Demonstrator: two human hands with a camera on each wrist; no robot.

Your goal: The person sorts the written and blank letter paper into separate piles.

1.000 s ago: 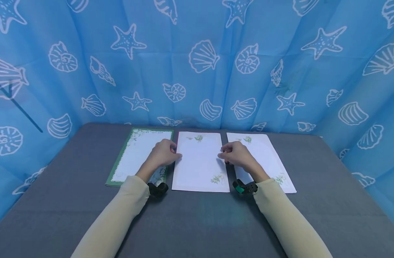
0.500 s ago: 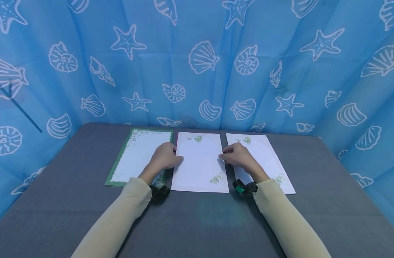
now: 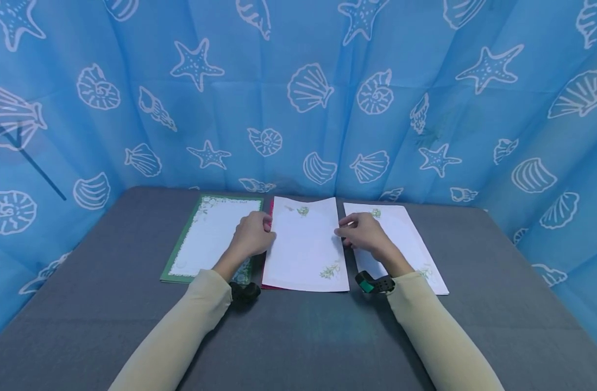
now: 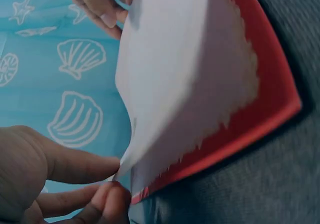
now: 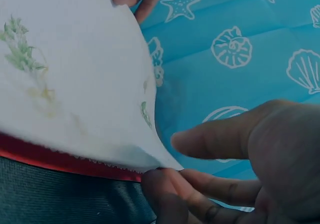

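A white sheet of paper (image 3: 305,247) with green leaf prints is bent and partly lifted over a red-bordered sheet (image 4: 270,99) in the middle of the table. My left hand (image 3: 252,233) pinches its left edge between thumb and fingers, plain in the left wrist view. At the right edge is my right hand (image 3: 364,233). The right wrist view has its curled fingers (image 5: 165,184) under the paper's edge and its thumb (image 5: 200,139) above, with a small gap showing near the thumb tip. Under the lifted sheet, a torn-looking pale border shows against the red.
A green-bordered stack of paper (image 3: 212,233) lies to the left, partly behind my left hand. To the right is another white stack with leaf prints (image 3: 408,244). The grey table (image 3: 298,347) ends at a blue shell-patterned curtain (image 3: 298,125).
The middle sheet has lifted and bowed between my hands, with its top edge now curved. More red shows along its left and lower edges. Both hands have shifted only slightly.
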